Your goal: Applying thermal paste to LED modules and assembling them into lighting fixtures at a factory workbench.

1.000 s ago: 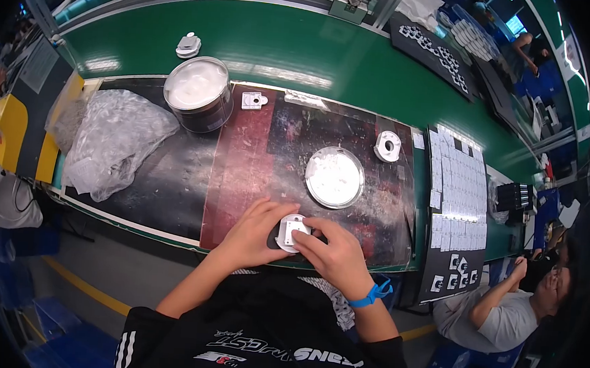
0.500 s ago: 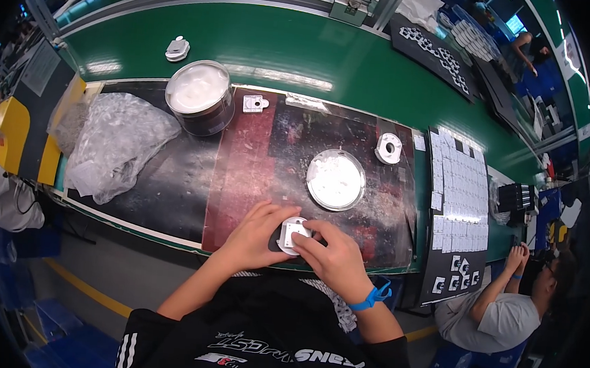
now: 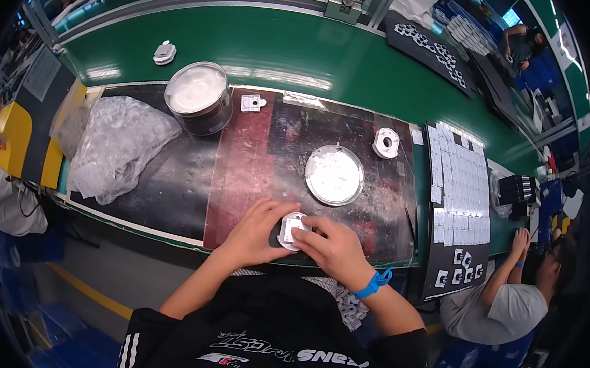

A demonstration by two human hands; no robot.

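Note:
Near the front edge of the bench, a small white plastic part [image 3: 293, 230] with a round base and a squarish plate on top sits between my hands. My left hand [image 3: 256, 230] curls round its left side, thumb below and fingers above. From the right, my right hand [image 3: 335, 250] grips the plate with thumb and fingers, hiding part of it. Just beyond stands a round clear dish of white paste [image 3: 334, 176]. A white ring-shaped part [image 3: 386, 143] lies to its right, and a flat white part with a hole [image 3: 252, 103] lies farther back.
A tub of white paste [image 3: 196, 95] stands back left, beside a crumpled clear plastic bag [image 3: 121, 146]. Another white part [image 3: 164, 53] lies on the green bench. At right is a black board [image 3: 437, 268] with rows of white pieces. A co-worker [image 3: 505, 305] sits beyond it.
My right hand's fingers have shifted on the white part, covering more of its plate. The left hand keeps its hold. The whole view has moved slightly.

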